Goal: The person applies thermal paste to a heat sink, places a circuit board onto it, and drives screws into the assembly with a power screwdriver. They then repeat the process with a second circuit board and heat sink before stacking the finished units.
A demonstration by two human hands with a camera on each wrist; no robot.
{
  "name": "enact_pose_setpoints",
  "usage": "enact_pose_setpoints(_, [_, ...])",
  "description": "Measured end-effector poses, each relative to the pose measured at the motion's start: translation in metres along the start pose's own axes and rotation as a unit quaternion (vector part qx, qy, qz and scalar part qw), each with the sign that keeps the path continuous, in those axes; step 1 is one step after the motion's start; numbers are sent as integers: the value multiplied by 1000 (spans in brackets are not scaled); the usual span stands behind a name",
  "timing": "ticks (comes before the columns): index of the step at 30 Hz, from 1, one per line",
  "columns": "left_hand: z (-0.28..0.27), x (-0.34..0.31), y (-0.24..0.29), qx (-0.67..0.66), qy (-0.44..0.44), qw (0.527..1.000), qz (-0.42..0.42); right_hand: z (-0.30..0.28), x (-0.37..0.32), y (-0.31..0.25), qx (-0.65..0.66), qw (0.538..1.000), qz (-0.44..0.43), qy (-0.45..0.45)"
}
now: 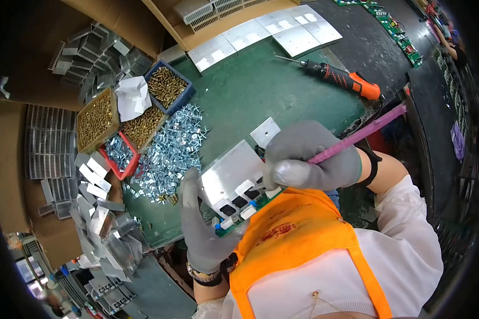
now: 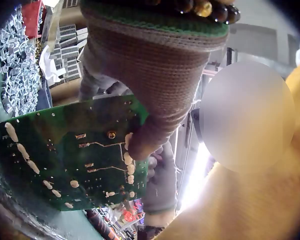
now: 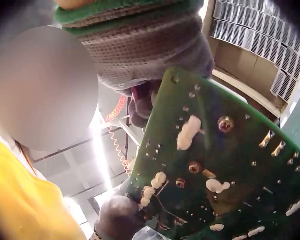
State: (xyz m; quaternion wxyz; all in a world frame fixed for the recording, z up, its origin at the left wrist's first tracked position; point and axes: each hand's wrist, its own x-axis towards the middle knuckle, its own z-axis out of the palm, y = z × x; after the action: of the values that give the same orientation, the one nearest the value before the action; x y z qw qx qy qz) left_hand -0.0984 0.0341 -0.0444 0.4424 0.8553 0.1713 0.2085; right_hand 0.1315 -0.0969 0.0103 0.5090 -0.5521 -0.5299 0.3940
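A green circuit board [image 2: 60, 155] with a flat silver metal plate [image 1: 231, 173] is held up near the orange apron. My left hand [image 1: 205, 228], in a grey glove, grips its left end; in the left wrist view the thumb of that hand [image 2: 150, 85] presses the soldered underside. My gloved right hand [image 1: 314, 157] curls round a pink-wrapped rod [image 1: 359, 134] above the board's right end. The rod's working end is hidden by the hand. Black components and white clips [image 1: 245, 187] line the plate's lower edge. The board's underside [image 3: 215, 160] also shows in the right wrist view.
Loose metal clips [image 1: 170, 149] are heaped left of the board, beside a red tray [image 1: 134, 169] and a blue bin [image 1: 182, 99] of brass screws. An orange-black electric screwdriver [image 1: 340, 80] lies behind. Flat plates [image 1: 295, 40] line the back; heatsinks [image 1: 50, 141] fill boxes at left.
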Motion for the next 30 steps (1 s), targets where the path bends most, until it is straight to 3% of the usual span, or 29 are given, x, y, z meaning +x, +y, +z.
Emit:
enact_pose_setpoints(7, [-1,1,-1,17,4,999,30,3,4,5,-61,998,-20,-14])
enact_pose_setpoints(9, [-3,2,2,21,5,999,36,3,6,7,-171,982,-51,-58])
enact_pose_setpoints(12, [-4,3,7,72,6,996,53,9,5,10,-221,972,-80,-11])
enact_pose_setpoints(16, [-2,0,2,66,16,996,61,9,3,3,-170,984,-44,-5])
enact_pose_setpoints(18, [-2,-1,2,65,14,996,66,11,1,-1,46,997,29,53])
enact_pose_setpoints(21, [-1,-4,4,69,7,995,71,12,1,3,-60,996,4,63])
enact_pose_setpoints(25, [0,-7,5,105,8,992,64,11,0,4,-23,998,32,53])
enact_pose_setpoints(30, [1,-9,4,96,8,993,61,14,0,5,-74,996,17,49])
